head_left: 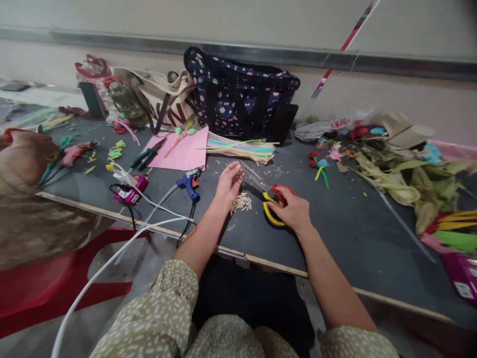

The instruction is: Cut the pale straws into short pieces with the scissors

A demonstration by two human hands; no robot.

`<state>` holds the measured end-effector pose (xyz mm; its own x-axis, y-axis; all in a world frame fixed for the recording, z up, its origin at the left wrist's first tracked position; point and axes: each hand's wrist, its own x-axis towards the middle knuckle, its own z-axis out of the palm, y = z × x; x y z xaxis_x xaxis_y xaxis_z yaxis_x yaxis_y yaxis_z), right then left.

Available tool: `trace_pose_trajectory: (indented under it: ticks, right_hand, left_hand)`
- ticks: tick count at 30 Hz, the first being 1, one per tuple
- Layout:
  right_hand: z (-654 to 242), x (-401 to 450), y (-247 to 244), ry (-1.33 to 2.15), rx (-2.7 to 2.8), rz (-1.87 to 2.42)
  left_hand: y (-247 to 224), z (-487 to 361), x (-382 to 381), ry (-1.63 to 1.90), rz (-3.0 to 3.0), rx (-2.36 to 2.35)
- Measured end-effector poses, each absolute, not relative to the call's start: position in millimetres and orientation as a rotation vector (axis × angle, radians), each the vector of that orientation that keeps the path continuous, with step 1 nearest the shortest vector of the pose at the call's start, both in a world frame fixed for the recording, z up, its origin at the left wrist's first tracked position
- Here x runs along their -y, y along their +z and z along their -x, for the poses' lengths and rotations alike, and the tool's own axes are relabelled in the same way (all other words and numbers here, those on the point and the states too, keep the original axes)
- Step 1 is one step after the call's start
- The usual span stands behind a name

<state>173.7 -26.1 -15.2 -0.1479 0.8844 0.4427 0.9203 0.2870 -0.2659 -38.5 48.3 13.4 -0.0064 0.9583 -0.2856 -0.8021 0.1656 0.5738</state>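
Note:
My right hand [294, 209] is wrapped round the red and yellow handles of a pair of scissors [276, 205]. The blades point up and left, spread apart, their tips near my left hand [230, 183]. The fingertips of that left hand are pinched together; whatever is between them is too small to make out. Just below the blades lies a heap of short beige cut pieces [242, 202] on the dark table [339, 238]. A blue glue gun [189, 185] rests to the left of my left hand, apart from it.
Colourful pipe cleaners [246, 149] lie behind my hands, beside a pink sheet [186, 154] and pliers [148, 155]. A patterned bag [238, 94] stands at the wall. A pipe-cleaner flower [320, 169] and crumpled leaf-like material [398, 184] lie right. Another person's arm [30, 159] is at left.

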Motion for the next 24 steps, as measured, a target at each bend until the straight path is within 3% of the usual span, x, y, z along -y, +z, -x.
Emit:
trace_pose_trajectory:
  ticks: [24]
  right_hand:
    - [-173.0,25.6,-15.2,-0.139,2.028,1.610]
  left_hand:
    - [15.5,37.7,-48.1,1.396,-0.307,-0.759]
